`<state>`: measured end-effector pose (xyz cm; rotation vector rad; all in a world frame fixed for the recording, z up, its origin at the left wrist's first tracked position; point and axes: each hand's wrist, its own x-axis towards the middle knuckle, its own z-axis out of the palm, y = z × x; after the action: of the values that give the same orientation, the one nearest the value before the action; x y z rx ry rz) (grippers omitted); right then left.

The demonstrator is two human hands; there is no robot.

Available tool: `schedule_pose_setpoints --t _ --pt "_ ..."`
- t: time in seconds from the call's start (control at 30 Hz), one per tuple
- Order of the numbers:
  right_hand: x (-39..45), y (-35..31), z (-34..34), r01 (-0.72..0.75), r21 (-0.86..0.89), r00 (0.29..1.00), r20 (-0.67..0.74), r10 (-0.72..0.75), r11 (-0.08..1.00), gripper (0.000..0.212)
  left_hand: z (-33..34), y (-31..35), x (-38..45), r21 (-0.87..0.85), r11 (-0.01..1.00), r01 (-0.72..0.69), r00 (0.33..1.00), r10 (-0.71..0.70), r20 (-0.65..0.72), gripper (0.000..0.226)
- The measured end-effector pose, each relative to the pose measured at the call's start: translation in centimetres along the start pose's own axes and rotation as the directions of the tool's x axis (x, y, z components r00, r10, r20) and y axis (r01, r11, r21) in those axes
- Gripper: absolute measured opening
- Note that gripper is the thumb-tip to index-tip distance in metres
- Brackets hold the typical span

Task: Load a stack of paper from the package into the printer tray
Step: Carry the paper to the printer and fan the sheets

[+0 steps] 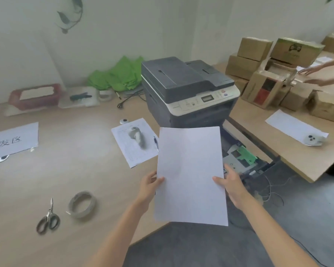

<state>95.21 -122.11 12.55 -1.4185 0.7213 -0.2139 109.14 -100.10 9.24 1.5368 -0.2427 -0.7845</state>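
Note:
I hold a white stack of paper [190, 172] flat in front of me, just before the grey printer [187, 89]. My left hand [149, 186] grips its left edge and my right hand [230, 185] grips its right edge, thumbs on top. The printer tray [241, 157] is pulled out under and to the right of the paper, with a green guide showing; the sheets hide most of it. Brown paper packages [264, 91] lie on the right table, one torn open.
On the left table lie scissors [47, 218], a tape roll [82, 204], a printed sheet with a pen [136, 141] and a sign sheet [12, 140]. Another person's hands [316, 75] reach over the boxes at the right. A loose sheet [295, 125] lies on the right table.

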Motion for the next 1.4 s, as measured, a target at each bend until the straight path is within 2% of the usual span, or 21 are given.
schedule_pose_setpoints --t 0.17,0.27,0.4,0.5,0.6,0.77,0.93,1.07,1.17,1.27,1.3,1.33,1.4 --pt "5.4 -0.7 2.4 0.050 -0.148 0.997 0.073 -0.040 0.988 0.037 -1.1 -0.2 2.5 -0.059 0.996 0.073 0.994 -0.077 -0.082 0.037" --pt "8.5 -1.2 3.4 0.140 -0.160 0.980 0.163 -0.114 0.977 0.039 -0.6 0.3 3.9 -0.030 0.999 0.020 0.980 -0.026 -0.196 0.037" --pt "12.3 -2.0 4.6 0.275 -0.166 0.929 0.299 -0.217 0.947 0.044 -0.1 0.4 5.7 0.032 0.998 -0.058 0.896 0.066 -0.440 0.032" --pt "15.1 -1.4 4.8 0.335 -0.177 0.896 0.364 -0.255 0.925 0.058 0.6 0.0 6.7 0.018 0.998 -0.059 0.828 0.059 -0.557 0.027" --pt "16.6 -0.1 4.8 0.314 -0.197 0.879 0.430 -0.206 0.929 0.065 1.1 -1.4 7.1 -0.012 1.000 -0.016 0.799 0.005 -0.601 0.027" --pt "17.9 1.4 5.2 0.231 -0.140 0.883 0.446 -0.147 0.963 0.053 2.1 -2.8 7.6 -0.104 0.995 0.003 0.774 -0.068 -0.629 0.034" --pt "18.5 1.3 5.1 0.219 -0.142 0.882 0.451 -0.133 0.965 0.046 2.4 -3.4 8.2 -0.144 0.990 -0.001 0.746 -0.095 -0.660 0.019" --pt "18.7 -1.1 4.4 0.164 -0.075 0.867 0.486 -0.107 0.984 0.033 2.5 -3.5 8.4 -0.140 0.989 0.037 0.640 -0.131 -0.757 0.010" --pt "19.4 -4.5 3.0 0.201 0.030 0.846 0.498 -0.189 0.979 0.021 1.4 -1.9 8.2 -0.014 0.998 0.053 0.600 -0.043 -0.799 0.006" --pt "20.7 -7.6 1.5 0.306 -0.010 0.850 0.453 -0.269 0.952 0.015 0.0 0.7 7.6 0.244 0.962 0.125 0.604 0.121 -0.788 0.033" --pt "21.0 -8.3 1.1 0.357 -0.067 0.844 0.450 -0.291 0.932 0.013 -0.3 1.7 7.4 0.337 0.930 0.147 0.604 0.186 -0.775 0.035" --pt "21.3 -8.9 0.8 0.399 -0.128 0.838 0.452 -0.305 0.908 0.014 -0.6 2.6 7.2 0.431 0.885 0.174 0.613 0.245 -0.751 0.023" --pt "21.4 -9.7 0.6 0.473 -0.244 0.820 0.475 -0.321 0.847 0.014 -0.9 4.5 7.1 0.604 0.758 0.248 0.634 0.345 -0.692 0.030"
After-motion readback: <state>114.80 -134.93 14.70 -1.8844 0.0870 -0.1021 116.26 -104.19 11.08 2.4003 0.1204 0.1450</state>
